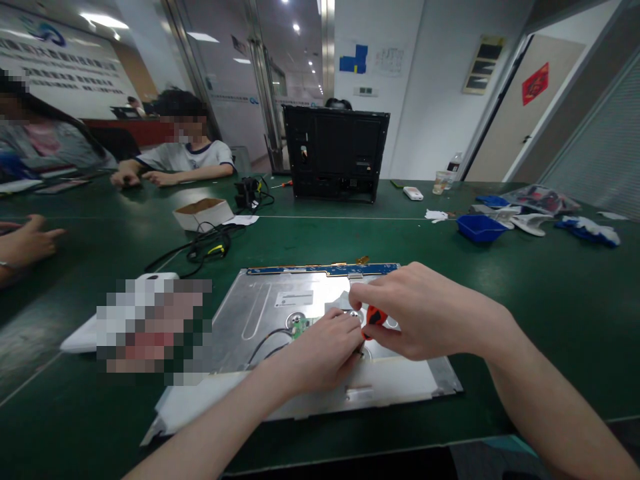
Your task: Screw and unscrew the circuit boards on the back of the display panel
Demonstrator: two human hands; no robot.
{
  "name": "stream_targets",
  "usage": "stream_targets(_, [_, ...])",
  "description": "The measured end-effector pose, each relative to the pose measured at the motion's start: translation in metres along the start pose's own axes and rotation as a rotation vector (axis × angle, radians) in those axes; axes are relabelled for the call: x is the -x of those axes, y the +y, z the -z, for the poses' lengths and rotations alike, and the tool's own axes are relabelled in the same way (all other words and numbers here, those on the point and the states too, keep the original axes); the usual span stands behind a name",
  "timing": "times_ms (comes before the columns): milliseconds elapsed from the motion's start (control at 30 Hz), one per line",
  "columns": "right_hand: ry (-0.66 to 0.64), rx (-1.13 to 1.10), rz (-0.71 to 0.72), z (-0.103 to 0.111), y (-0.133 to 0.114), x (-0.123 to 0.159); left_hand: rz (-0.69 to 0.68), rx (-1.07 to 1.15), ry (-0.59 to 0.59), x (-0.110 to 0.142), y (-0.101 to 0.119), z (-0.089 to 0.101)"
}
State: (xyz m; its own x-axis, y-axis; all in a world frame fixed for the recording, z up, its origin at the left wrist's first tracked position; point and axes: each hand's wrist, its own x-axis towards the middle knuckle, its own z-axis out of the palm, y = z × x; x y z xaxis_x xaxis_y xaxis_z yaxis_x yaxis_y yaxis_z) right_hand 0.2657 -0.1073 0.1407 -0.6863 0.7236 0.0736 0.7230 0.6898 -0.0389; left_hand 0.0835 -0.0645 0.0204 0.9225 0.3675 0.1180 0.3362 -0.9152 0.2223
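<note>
A silver display panel (pixel 230 333) lies flat on the green table in front of me, with a blue circuit strip (pixel 320 270) along its far edge. My right hand (pixel 425 307) is closed around the red-and-black handle of a screwdriver (pixel 376 317) over the panel's middle; its tip is hidden. Right beside it, my left hand (pixel 325 347) rests on the panel with fingers bent together, and whatever they hold is hidden. A small green circuit board (pixel 300 327) with dark wires shows just past my left fingers.
A black monitor housing (pixel 336 153) stands at the back. Left lie a white box (pixel 200 215), black cables (pixel 207 247) and a blurred white object (pixel 83 333). A blue tray (pixel 481 228) and gloves (pixel 590 229) are on the right. Other people sit at left, one hand (pixel 30 243) near the edge.
</note>
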Motion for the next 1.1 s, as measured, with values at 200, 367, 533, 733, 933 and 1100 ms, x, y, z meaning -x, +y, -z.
stream_targets(200, [-0.023,-0.008,0.004,0.0,0.0002,-0.0005,0.025,-0.001,-0.013,-0.0008,0.0019,0.0019])
stream_targets(367, [-0.038,-0.06,0.025,0.002,0.0002,0.0011,0.028,0.008,-0.025,-0.0002,0.001,0.0006])
stream_targets(533, [-0.041,-0.096,0.043,0.0027,0.001,0.0022,0.027,0.014,-0.028,0.0004,0.0009,0.0007])
stream_targets(733, [-0.052,-0.09,0.027,0.0031,0.0009,0.0009,0.033,-0.002,-0.008,0.0003,0.0011,-0.0018])
stream_targets(933, [-0.05,-0.043,-0.006,0.0042,-0.0019,0.0002,0.02,-0.004,0.011,0.0004,0.0016,-0.0025])
stream_targets(1100, [-0.052,0.01,-0.045,0.0015,-0.0025,-0.002,0.051,0.011,-0.014,-0.0005,0.0039,0.0028])
